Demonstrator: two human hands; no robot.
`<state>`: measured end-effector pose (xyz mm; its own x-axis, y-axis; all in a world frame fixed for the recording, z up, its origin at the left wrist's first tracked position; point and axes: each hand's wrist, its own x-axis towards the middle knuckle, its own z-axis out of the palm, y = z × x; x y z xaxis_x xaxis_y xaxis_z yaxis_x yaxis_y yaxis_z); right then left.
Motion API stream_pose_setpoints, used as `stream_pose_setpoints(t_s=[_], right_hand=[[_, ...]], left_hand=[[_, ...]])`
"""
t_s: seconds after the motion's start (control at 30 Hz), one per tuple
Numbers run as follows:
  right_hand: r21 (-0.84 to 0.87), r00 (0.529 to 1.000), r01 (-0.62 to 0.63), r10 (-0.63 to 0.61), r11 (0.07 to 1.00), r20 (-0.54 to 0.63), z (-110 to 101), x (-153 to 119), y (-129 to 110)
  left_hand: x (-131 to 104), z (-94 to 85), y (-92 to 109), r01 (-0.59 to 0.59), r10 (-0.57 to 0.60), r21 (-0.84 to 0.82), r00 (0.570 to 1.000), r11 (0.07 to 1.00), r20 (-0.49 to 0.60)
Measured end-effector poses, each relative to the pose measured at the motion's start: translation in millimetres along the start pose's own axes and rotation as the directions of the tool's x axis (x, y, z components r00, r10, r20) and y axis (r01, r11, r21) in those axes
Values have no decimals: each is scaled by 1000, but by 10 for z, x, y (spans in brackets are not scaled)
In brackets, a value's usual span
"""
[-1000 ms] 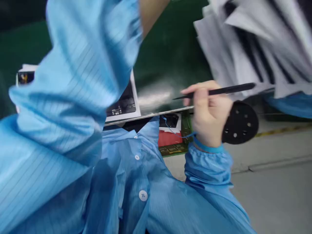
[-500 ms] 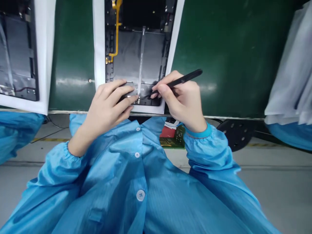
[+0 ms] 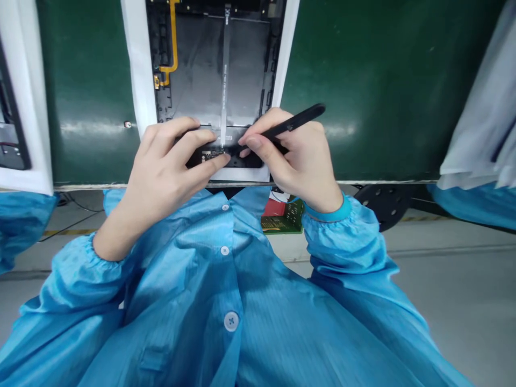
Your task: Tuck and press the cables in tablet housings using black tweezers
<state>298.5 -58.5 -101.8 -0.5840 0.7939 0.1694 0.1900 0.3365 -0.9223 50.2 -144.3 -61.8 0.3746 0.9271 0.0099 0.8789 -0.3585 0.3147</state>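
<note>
An opened tablet housing [image 3: 197, 64] with a dark grey inside lies before me. A pale flat ribbon cable [image 3: 224, 80] runs down its middle to a small circuit board [image 3: 208, 156] at the near edge. My left hand [image 3: 161, 166] rests there with fingers spread, its index fingertip by the cable's lower end. Between thumb and fingers, my right hand [image 3: 298, 161] pinches a slim black pen-shaped tool [image 3: 302, 118]. Its tip points down at the near edge, close to my left index finger, and is hard to make out. Along the housing's left side runs an orange flex cable [image 3: 174, 43].
White sheeting [image 3: 137, 75] lies under the housing on the green table [image 3: 363, 80]. Another device [image 3: 14, 140] sits at far left. A small part [image 3: 128, 124] lies between them. White cloth-like sheets [image 3: 475, 118] hang at right. Below the edge is a green crate [image 3: 292, 217].
The view has shifted, so the housing sits further left and higher in the picture. My left index finger has come nearer the cable's end; the right hand still pinches the black tool.
</note>
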Motion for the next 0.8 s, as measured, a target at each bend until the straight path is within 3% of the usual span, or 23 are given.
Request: stream_pose_setpoints(t_s=[0.2, 0.43, 0.6, 0.7, 0.8], right_hand=[[-173, 994, 24, -42, 985, -102, -137, -9, 34], [-87, 982, -86, 69, 992, -176, -141, -73, 72], [-64, 975, -52, 37, 997, -219, -135, -175, 92], [-32, 971, -29, 20, 999, -237, -126, -239, 116], [66, 952, -29, 48, 997, -301, -96, -255, 126]], left_hand=[[20, -39, -10, -26, 26, 8, 999, 1000, 19], [-11, -21, -33, -42, 41, -9, 999, 999, -32], [-33, -34, -18, -82, 84, 54, 995, 995, -50], [-54, -172, 20, -45, 43, -33, 998, 998, -51], [-114, -426, 15, 100, -112, -228, 993, 968, -43]])
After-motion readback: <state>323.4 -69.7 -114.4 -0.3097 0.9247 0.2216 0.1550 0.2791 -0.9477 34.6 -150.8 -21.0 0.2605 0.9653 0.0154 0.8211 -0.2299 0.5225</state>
